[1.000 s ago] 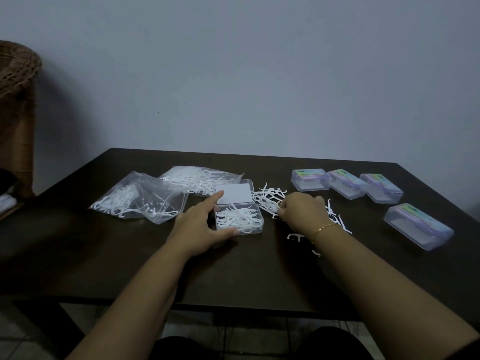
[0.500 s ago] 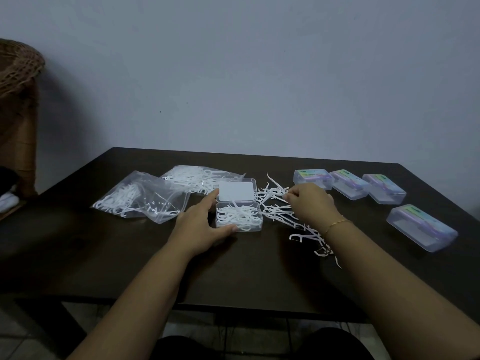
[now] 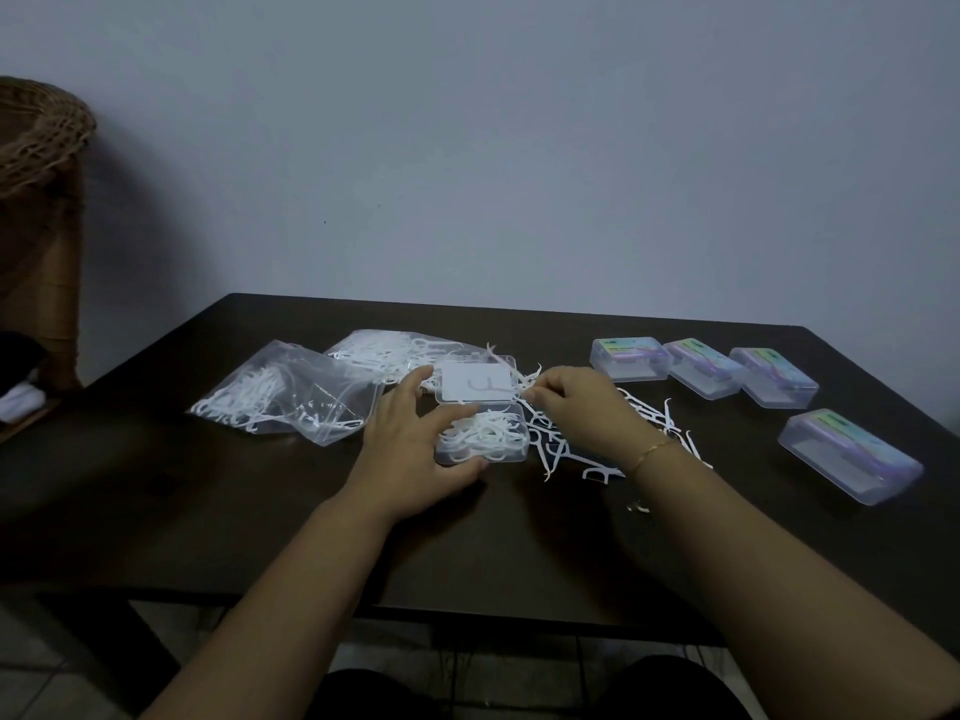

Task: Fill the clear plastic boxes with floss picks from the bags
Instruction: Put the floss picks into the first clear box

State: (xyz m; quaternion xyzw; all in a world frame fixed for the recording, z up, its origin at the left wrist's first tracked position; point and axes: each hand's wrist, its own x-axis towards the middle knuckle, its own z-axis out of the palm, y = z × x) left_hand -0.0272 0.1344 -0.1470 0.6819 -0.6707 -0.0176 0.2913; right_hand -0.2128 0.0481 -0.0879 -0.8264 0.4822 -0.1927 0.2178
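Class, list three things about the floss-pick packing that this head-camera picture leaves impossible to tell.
- Head view: whether the right hand pinches a pick; its fingertips face away.
- Labels on the closed boxes: too small and blurred.
- Pick count in the open box: tangled, with the left hand covering its side.

Your left hand (image 3: 410, 449) grips the left side of the open clear box (image 3: 482, 439) on the dark surface (image 3: 260, 511); the box is partly filled with white floss picks (image 3: 480, 433), its lid (image 3: 475, 383) laid back flat. Your right hand (image 3: 576, 407) pinches picks at the lid's right edge, above a loose pile (image 3: 597, 444) on the surface. Two clear bags (image 3: 291, 397) of picks lie to the left. Four closed boxes (image 3: 628, 360) sit to the right. A wicker basket (image 3: 36, 127) stands at far left.
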